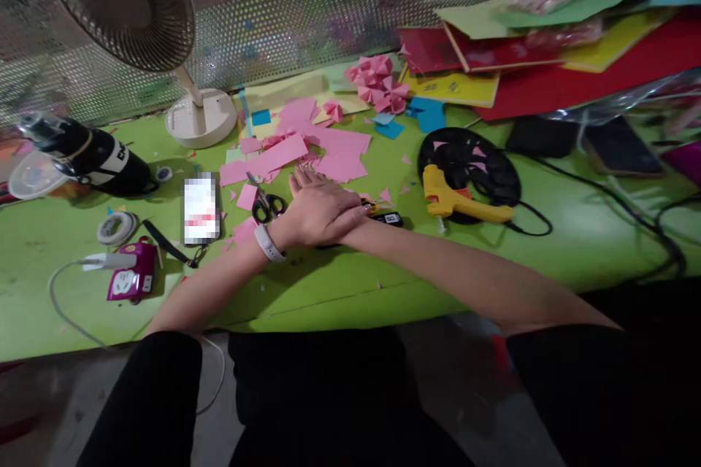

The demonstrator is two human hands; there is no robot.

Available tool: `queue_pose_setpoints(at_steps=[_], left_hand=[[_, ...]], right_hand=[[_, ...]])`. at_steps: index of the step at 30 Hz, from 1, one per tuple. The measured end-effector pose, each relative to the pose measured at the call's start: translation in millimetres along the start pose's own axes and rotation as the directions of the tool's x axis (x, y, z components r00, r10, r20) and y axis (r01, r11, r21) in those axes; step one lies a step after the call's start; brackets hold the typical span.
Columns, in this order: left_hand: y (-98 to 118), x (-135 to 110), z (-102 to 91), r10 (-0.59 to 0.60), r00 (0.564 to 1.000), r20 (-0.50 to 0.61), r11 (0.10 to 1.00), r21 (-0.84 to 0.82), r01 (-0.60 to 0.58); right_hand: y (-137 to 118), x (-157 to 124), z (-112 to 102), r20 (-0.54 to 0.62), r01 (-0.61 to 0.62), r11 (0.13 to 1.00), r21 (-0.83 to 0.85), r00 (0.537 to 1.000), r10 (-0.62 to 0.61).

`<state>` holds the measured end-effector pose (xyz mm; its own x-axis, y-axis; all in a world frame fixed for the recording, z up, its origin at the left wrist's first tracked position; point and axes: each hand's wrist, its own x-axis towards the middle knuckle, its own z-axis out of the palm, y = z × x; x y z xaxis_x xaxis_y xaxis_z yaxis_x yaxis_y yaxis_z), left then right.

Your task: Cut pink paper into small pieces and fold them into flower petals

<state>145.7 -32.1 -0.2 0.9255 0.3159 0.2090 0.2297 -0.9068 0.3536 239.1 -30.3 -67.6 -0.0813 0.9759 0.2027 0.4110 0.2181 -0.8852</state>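
My left hand [323,213] lies flat across the back of my right hand, fingers together and pointing right; a white band is on its wrist. My right hand [302,178] is mostly covered, and only its stretched fingertips show, resting flat at the edge of the pink paper pieces [299,149]. Neither hand visibly holds anything. Black-handled scissors [267,206] lie just left of the hands. A small black object [386,218] lies just to the right. A yellow glue gun [460,204] rests against a black round disc [471,157].
On the green table [350,284] are a phone [201,208], a tape roll [116,228], a purple device [131,279] with a white cable, a black bottle [96,157] and a fan [191,117]. Folded pink flowers [377,84] and stacked coloured paper [548,58] lie at the back right.
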Motion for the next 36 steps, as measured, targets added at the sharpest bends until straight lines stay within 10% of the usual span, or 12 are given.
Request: queue_pose_setpoints(at_steps=[7, 11, 14, 16, 20, 22, 26, 30, 36], left_hand=[[-5.9, -4.4, 7.6, 0.009, 0.999, -0.046, 1.0, -0.022, -0.01], [-6.0, -8.5, 14.6, -0.038, 0.992, -0.116, 0.999, -0.02, 0.036], [-1.5, -17.1, 12.8, -0.058, 0.968, -0.245, 0.992, -0.12, 0.03], [0.1, -28.0, 7.4, -0.103, 0.923, -0.372, 0.97, -0.243, 0.011], [-4.1, -58.6, -5.3, -0.417, 0.719, -0.556, 0.905, -0.328, 0.271], [-5.9, -72.1, -9.2, -0.552, 0.677, -0.487, 0.833, -0.355, 0.424], [-0.7, -83.0, -9.0, -0.636, 0.756, -0.157, 0.732, -0.434, 0.526], [4.8, -78.6, 3.1, -0.606, 0.789, 0.105, 0.622, -0.556, 0.552], [-0.9, -79.0, 15.1, -0.529, 0.822, 0.211, 0.514, -0.691, 0.508]], right_hand=[[-23.3, 1.5, 32.4, -0.168, -0.062, 0.961, 0.269, 0.98, 0.11], [-25.2, -10.9, 38.5, -0.261, 0.01, 0.998, -0.065, 0.965, -0.026], [-22.8, -14.5, 24.0, -0.219, 0.048, 0.803, -0.593, 0.951, -0.218], [-24.2, -13.3, 9.5, -0.078, 0.117, 0.649, -0.752, 0.962, -0.263], [-40.3, -13.5, -25.1, 0.156, 0.25, 0.708, -0.66, 0.968, -0.197], [-53.5, -18.1, -46.3, 0.172, 0.221, 0.862, -0.457, 0.972, -0.158], [-75.4, -31.0, -90.5, 0.394, 0.207, 0.928, -0.309, 0.916, -0.073], [-81.3, -38.6, -109.9, 0.589, 0.248, 0.82, -0.515, 0.798, 0.129], [-82.8, -44.6, -101.0, 0.591, 0.337, 0.674, -0.658, 0.786, 0.184]])
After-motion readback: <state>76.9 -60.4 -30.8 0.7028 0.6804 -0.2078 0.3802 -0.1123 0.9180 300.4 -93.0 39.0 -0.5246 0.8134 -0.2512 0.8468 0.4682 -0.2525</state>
